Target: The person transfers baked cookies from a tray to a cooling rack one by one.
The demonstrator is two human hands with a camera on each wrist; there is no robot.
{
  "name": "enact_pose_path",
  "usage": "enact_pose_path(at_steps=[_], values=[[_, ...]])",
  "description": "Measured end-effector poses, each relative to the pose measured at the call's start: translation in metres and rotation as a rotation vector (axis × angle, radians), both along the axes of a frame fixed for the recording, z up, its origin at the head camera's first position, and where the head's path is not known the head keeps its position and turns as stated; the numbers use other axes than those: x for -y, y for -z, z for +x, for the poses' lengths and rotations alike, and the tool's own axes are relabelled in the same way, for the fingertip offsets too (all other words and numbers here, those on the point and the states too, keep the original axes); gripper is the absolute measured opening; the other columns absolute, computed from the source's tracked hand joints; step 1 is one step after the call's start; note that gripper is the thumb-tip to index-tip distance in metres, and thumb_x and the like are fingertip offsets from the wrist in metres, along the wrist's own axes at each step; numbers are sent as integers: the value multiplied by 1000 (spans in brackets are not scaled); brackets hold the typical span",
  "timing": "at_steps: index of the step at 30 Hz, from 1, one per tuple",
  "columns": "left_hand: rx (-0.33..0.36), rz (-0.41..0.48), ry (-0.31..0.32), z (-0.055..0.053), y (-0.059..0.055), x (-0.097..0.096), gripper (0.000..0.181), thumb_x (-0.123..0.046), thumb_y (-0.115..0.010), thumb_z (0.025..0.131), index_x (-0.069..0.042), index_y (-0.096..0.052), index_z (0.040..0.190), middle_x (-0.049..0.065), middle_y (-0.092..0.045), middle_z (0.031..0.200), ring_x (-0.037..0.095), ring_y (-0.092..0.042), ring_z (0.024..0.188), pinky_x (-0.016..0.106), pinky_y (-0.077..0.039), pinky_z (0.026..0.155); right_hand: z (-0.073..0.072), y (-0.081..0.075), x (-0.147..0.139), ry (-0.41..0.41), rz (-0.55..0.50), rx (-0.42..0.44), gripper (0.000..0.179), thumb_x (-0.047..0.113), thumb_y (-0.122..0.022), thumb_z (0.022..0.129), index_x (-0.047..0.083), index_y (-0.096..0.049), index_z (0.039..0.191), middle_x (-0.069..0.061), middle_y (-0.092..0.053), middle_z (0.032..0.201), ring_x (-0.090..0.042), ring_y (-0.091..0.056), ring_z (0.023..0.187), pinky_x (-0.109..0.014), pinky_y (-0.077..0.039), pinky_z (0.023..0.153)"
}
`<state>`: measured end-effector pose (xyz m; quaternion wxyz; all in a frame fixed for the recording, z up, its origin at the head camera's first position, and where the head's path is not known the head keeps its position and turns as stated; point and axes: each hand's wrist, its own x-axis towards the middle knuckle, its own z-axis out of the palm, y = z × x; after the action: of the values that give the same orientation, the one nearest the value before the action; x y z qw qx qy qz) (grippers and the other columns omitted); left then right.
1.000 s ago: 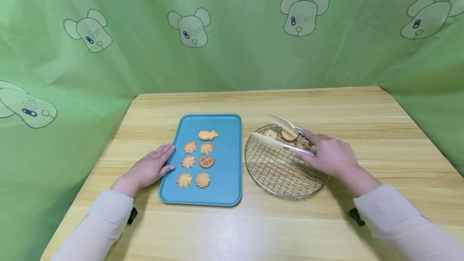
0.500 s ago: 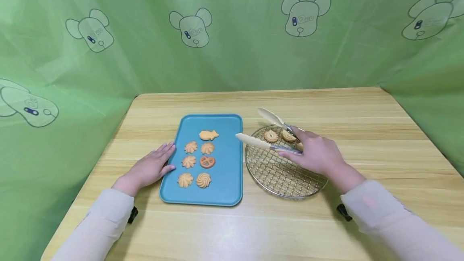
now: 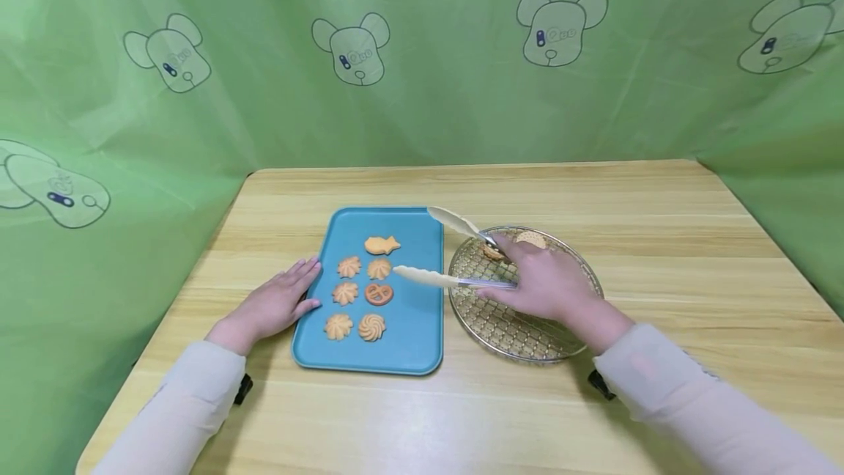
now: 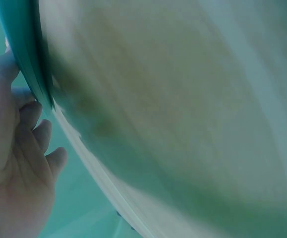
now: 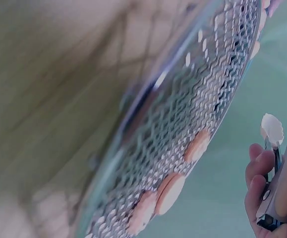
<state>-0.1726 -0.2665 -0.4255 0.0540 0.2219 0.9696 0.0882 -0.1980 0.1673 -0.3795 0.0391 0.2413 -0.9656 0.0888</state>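
My right hand [image 3: 550,283] grips a pair of tongs [image 3: 484,283] with metal arms and cream tips. The tongs stand spread with nothing between the tips, which overlap the right part of the blue tray [image 3: 409,347]. One tip appears close beside a flower-shaped cookie [image 3: 379,269]. Several cookies lie on the tray, among them a fish-shaped one [image 3: 382,245], a pretzel-shaped one [image 3: 379,294] and a swirl [image 3: 371,327]. My left hand [image 3: 273,305] rests at the tray's left rim, fingers extended; in the left wrist view its fingers touch the rim [image 4: 27,49].
A round wire rack [image 3: 521,343] stands right of the tray, partly hidden under the right hand. Three cookies lie on it, including a round one [image 5: 170,193] in the right wrist view. A green curtain [image 3: 448,116] surrounds the wooden table [image 3: 501,416].
My right hand has moved left with the tongs, from above the rack until the tips overlap the tray. The tongs carry nothing across. The left hand and the tray cookies stay put.
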Motion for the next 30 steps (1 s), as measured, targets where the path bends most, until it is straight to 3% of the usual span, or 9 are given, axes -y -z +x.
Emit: enact_pose_path(at_steps=[5,7,11,15,18,24,30], values=[[1,3,-2,0,-1,-1,65,-33,-50,100,2,-25,149,18,-20,154,37,-19,140,53,-20,112,4,1,11,-37,1,21,99,74,-61,74,12,-36,147,-21,-61,121,-15,-53,56,-30,-44,43],[2,3,-2,0,-1,-1,65,-33,-50,100,2,-26,149,18,-20,154,36,-19,140,53,-21,111,6,2,15,-50,-19,29,98,73,-62,74,12,-38,147,-20,-62,118,-16,-54,56,-27,-41,41],[-1,1,-2,1,-1,-1,65,-33,-50,100,2,-26,149,18,-21,154,36,-20,140,53,-21,111,10,5,22,-64,-57,42,99,74,-63,72,11,-41,145,-21,-60,122,-29,-64,78,-31,-47,46],[-3,2,0,1,-2,-2,65,-33,-50,100,2,-26,148,18,-21,154,36,-20,140,53,-21,111,14,9,27,-79,-79,54,99,74,-63,71,12,-42,145,-22,-55,130,-38,-62,100,-32,-49,48],[-1,4,2,1,-2,-2,65,-33,-50,100,2,-26,148,18,-21,154,37,-20,140,53,-21,111,17,11,31,-104,-94,57,97,71,-66,71,12,-43,144,-21,-56,129,-37,-63,98,-31,-49,48],[11,0,-4,0,-1,-1,65,-34,-49,100,1,-24,149,17,-20,155,35,-19,141,52,-20,112,22,15,36,-169,-108,48,92,67,-70,71,12,-48,141,-17,-59,126,-33,-62,104,-39,-55,61],[8,1,-6,1,-1,-1,65,-33,-50,100,2,-25,149,17,-20,155,36,-19,140,53,-20,112,21,16,39,-244,-92,26,86,67,-69,72,15,-53,138,-13,-62,123,-30,-64,102,-36,-54,59]])
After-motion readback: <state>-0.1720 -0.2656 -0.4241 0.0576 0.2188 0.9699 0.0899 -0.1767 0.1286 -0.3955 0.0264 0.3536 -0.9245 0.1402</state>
